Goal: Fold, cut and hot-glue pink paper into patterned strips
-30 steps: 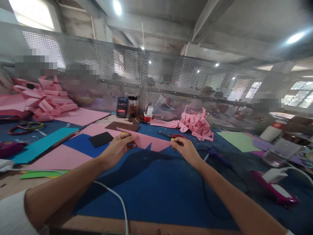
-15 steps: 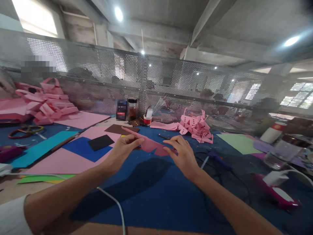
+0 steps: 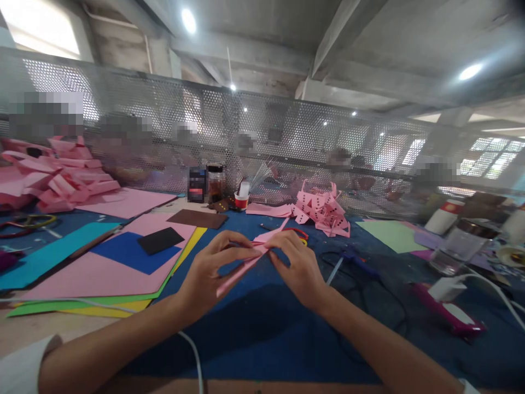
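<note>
Above the blue table mat (image 3: 246, 339) a strip of pink paper (image 3: 241, 273) is pinched between both my hands, seen nearly edge-on and slanting down toward my left palm. My left hand (image 3: 213, 268) grips it between thumb and fingers. My right hand (image 3: 297, 262) has its fingertips on the paper's upper part, close to the left fingertips. Part of the paper is covered by the fingers. Just behind my right hand, scissors (image 3: 302, 236) with red and yellow handles show in part.
Left lie coloured sheets, with a black piece (image 3: 161, 241) on a blue one (image 3: 123, 251). Pink cut-outs with dark dots (image 3: 322, 208) are heaped behind. A glue gun (image 3: 356, 262), a magenta power strip (image 3: 449, 314) and a glass jar (image 3: 455, 251) stand right. A perforated screen (image 3: 279, 131) closes the back.
My hands have come closer together, and the pink paper has turned from facing me broadly to nearly edge-on, its near end now low at the left. The view has shifted slightly right.
</note>
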`<state>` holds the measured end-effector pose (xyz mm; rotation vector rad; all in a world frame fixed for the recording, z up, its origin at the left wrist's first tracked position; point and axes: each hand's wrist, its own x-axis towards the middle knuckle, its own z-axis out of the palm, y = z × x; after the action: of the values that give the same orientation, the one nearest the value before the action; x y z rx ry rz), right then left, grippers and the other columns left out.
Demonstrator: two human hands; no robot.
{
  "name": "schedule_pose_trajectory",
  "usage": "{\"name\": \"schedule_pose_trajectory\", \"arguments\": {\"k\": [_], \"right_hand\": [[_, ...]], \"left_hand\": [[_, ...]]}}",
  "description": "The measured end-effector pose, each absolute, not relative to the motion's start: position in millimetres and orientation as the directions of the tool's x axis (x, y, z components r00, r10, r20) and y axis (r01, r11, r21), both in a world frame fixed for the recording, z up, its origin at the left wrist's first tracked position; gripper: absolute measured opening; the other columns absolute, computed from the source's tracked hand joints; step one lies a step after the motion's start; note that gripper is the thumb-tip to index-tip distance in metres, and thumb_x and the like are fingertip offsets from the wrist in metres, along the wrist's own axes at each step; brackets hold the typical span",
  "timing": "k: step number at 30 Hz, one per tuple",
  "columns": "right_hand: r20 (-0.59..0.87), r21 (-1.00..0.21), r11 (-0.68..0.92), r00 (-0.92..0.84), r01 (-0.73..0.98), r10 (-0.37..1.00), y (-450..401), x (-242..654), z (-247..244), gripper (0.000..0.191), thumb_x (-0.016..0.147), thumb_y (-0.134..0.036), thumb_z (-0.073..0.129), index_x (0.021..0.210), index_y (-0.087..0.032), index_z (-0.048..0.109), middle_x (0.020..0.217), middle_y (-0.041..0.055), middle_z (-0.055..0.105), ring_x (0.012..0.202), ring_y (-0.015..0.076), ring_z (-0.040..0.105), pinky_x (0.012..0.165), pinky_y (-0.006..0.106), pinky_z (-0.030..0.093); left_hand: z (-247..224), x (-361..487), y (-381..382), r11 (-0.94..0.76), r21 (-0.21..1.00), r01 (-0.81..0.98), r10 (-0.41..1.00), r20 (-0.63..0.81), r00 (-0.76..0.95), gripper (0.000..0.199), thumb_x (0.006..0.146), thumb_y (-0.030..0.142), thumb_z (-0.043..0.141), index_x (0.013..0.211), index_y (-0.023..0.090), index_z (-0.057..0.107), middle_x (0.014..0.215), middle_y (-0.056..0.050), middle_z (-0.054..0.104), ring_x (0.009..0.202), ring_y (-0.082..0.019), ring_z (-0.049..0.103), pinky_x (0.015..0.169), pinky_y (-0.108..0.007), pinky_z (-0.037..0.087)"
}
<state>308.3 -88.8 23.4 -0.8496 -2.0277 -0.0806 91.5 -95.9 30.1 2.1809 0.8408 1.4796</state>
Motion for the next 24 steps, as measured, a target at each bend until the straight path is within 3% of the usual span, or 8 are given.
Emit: {"name": "schedule_pose_trajectory", "arguments": {"k": [4,8,10,12,15,19,24], "right_hand": [[0.820,-0.295,0.771,-0.265,0.565,0.508,-87,311,24,0.019,0.097,-0.015,0.054,0.110,-0.027,0.062,0.110,0.0055,0.064,0.107,0.0196,0.062,0.096,0.036,0.052],[0.838,-0.315,0.795,-0.241,0.518,0.489,-87,313,26,0.022,0.096,-0.012,0.055,0.110,-0.028,0.062,0.113,0.0059,0.063,0.111,0.0206,0.061,0.097,0.038,0.052],[0.838,-0.317,0.808,-0.252,0.497,0.484,-89,311,26,0.023,0.096,-0.011,0.055,0.110,-0.027,0.062,0.114,0.0059,0.063,0.111,0.0204,0.061,0.098,0.038,0.052],[0.836,-0.317,0.817,-0.266,0.481,0.481,-90,308,23,0.023,0.096,-0.011,0.055,0.111,-0.027,0.062,0.115,0.0057,0.063,0.112,0.0198,0.060,0.099,0.038,0.051],[0.833,-0.292,0.842,-0.311,0.454,0.457,-89,305,16,0.025,0.096,-0.010,0.055,0.114,-0.027,0.061,0.115,0.0056,0.063,0.112,0.0197,0.060,0.099,0.039,0.051],[0.798,-0.282,0.855,-0.388,0.435,0.461,-88,303,9,0.027,0.097,-0.013,0.054,0.118,-0.029,0.060,0.117,0.0055,0.062,0.112,0.0196,0.060,0.098,0.038,0.052],[0.763,-0.251,0.838,-0.434,0.485,0.480,-90,302,8,0.030,0.097,-0.012,0.054,0.122,-0.029,0.058,0.123,0.0062,0.060,0.118,0.0192,0.058,0.101,0.037,0.051]], "left_hand": [[29,89,-100,-0.731,0.634,0.253,0.678,0.716,0.165,0.029,0.077,0.023,0.075,0.105,0.033,0.077,0.112,-0.008,0.066,0.109,-0.029,0.060,0.101,-0.040,0.047],[29,87,-92,-0.512,0.859,0.018,0.855,0.507,0.109,0.035,0.080,0.024,0.071,0.115,0.029,0.068,0.119,-0.005,0.065,0.115,-0.027,0.059,0.099,-0.038,0.049],[28,88,-87,-0.266,0.943,-0.198,0.928,0.306,0.214,0.031,0.086,0.035,0.065,0.117,0.027,0.067,0.118,-0.007,0.067,0.117,-0.028,0.059,0.098,-0.039,0.050],[26,89,-84,0.010,0.946,-0.324,0.904,0.130,0.407,0.036,0.091,0.048,0.058,0.116,0.024,0.069,0.118,-0.009,0.068,0.114,-0.028,0.061,0.095,-0.040,0.052],[24,92,-85,0.234,0.925,-0.299,0.810,-0.016,0.586,0.036,0.089,0.049,0.064,0.108,0.019,0.073,0.110,-0.010,0.070,0.101,-0.023,0.064,0.086,-0.035,0.056],[20,95,-88,0.281,0.932,-0.227,0.787,-0.089,0.610,0.028,0.079,0.034,0.081,0.095,0.013,0.075,0.089,-0.007,0.072,0.083,-0.016,0.065,0.078,-0.026,0.056],[16,94,-83,0.268,0.936,-0.230,0.822,-0.097,0.561,0.024,0.072,0.029,0.086,0.086,0.014,0.074,0.078,-0.001,0.068,0.072,-0.010,0.061,0.068,-0.019,0.054]]}}
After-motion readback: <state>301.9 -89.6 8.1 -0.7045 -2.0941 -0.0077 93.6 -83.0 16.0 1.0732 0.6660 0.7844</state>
